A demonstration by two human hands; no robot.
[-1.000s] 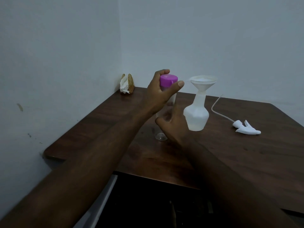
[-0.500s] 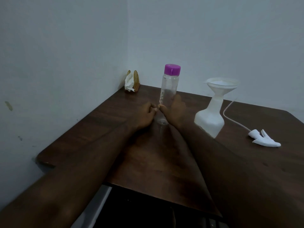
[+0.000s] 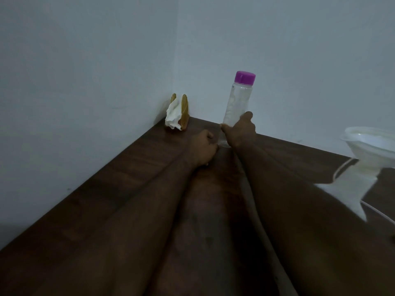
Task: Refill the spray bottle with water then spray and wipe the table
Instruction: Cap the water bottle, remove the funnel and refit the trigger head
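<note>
1. Grey walls are closing in the dark wooden bench (image 3: 128,189) at its far corner, and its left edge is running free toward the viewer.
2. Right hand (image 3: 240,133) is gripping the lower part of the water bottle (image 3: 237,103), which is wearing its purple cap. Left hand (image 3: 204,147) is lying in a loose fist just beside the base, holding nothing visible.
3. Napkin holder (image 3: 179,113) is standing in the corner beyond the left hand.
4. Spray bottle (image 3: 361,184), with a funnel (image 3: 367,142) sitting in its neck, is standing well to the right of both hands.
</note>
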